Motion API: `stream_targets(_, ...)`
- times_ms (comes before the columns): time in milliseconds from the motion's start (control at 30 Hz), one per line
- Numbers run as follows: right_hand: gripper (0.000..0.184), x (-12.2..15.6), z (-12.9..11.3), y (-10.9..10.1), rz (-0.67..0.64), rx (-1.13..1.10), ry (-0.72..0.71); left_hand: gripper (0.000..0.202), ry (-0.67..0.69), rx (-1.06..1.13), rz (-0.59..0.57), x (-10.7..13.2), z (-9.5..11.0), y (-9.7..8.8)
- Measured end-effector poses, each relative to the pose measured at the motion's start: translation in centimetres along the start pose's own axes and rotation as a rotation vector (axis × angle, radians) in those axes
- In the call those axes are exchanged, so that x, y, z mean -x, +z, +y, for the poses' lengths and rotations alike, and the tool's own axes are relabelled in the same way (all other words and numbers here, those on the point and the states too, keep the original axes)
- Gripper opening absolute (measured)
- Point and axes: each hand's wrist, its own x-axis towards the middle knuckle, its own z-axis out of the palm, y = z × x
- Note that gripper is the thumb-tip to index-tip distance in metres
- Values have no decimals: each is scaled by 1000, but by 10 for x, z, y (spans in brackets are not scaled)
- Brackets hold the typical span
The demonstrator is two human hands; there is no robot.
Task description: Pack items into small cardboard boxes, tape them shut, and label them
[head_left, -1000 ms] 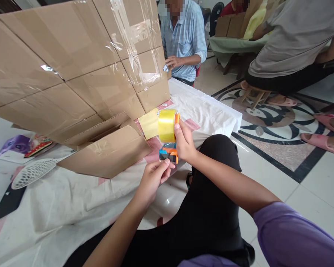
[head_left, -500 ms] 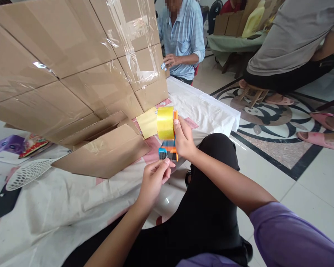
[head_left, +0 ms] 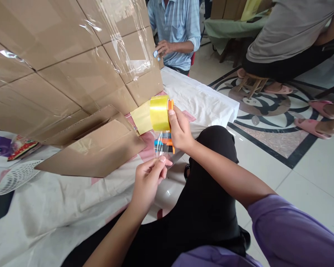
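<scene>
My right hand (head_left: 180,129) is closed around an orange and blue tape dispenser (head_left: 170,142) that carries a wide roll of yellowish clear packing tape (head_left: 159,113). Just below it, my left hand (head_left: 150,177) pinches the loose end of the tape between thumb and forefinger. A short clear strip of tape (head_left: 163,142) stretches from the roll down to those fingertips. Left of both hands an open cardboard box (head_left: 100,152) lies tilted on the cloth-covered table, its flaps standing up. A yellow sheet of paper (head_left: 141,118) lies behind the roll.
A tall stack of taped cardboard boxes (head_left: 72,63) rises at the left. A white perforated basket (head_left: 19,176) lies at the left edge. Across the white-covered table (head_left: 195,92) sits a person in a blue shirt (head_left: 178,26); another person in grey (head_left: 284,33) sits at the right.
My left hand has drawn the tape end slightly down and left, so a clear strip now shows below the roll. The view has shifted a little, with the dispenser still in my right hand.
</scene>
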Motion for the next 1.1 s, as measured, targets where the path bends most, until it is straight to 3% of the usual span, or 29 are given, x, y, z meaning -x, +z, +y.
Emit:
stream_targets(400,48,-8,2,2,54,-79,97,37,-19,-70,52,0,-8,6)
stream_targets(600,50,-22,8,-12,188,-120,109,41,-38,-122,6,8,-12,13)
stream_targets(933,50,-16,0,-19,93,-131,83,45,-78,-67,18,7,-41,28)
stream_targets(1100,48,-8,0,-19,-62,-149,128,47,-165,84,-6,10,-56,46)
